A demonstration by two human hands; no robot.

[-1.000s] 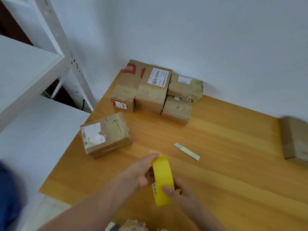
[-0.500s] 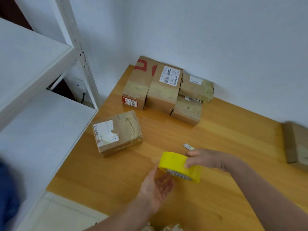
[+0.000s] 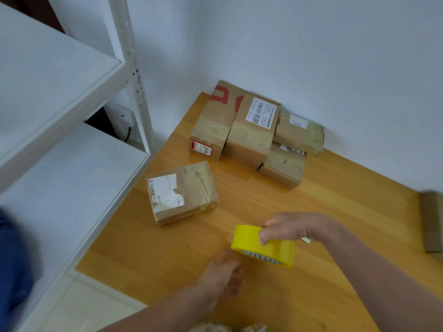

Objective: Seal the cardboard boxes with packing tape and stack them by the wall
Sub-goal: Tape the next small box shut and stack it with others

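Tape roll (image 3: 263,245) low over the near part of the table (image 3: 347,212), bright yellow, and my right hand (image 3: 287,227) had it from the far side, fingers (image 3: 263,237) curled down over its rim in a firm hold. It sat tilted, core facing me. I'd say that was to bring the free end round to the left, where my left hand (image 3: 220,271) waited just beside the roll's near-left edge. That hand was blurred, its fingers loosely curled. Whether it pinched a tape end I could not tell.

My read on the step: hunting for the tape's start before the next seal.

Left of the roll, well apart from the pile, lay the lone box (image 3: 182,192), a torn white label on top, set close for my reach and likely next in line. Far off, against the wall (image 3: 311,56), four boxes huddled, touching: the red-marked box (image 3: 213,125), the labelled box (image 3: 254,130) and two smaller ones, the small far box (image 3: 297,133) and the small near box (image 3: 282,167). All showed glossy tape across closed flaps. Another carton (image 3: 431,221) poked in at the right edge.

Every box was shut, so what was inside stayed hidden from me. On the left stood a white shelf rack (image 3: 60,92).
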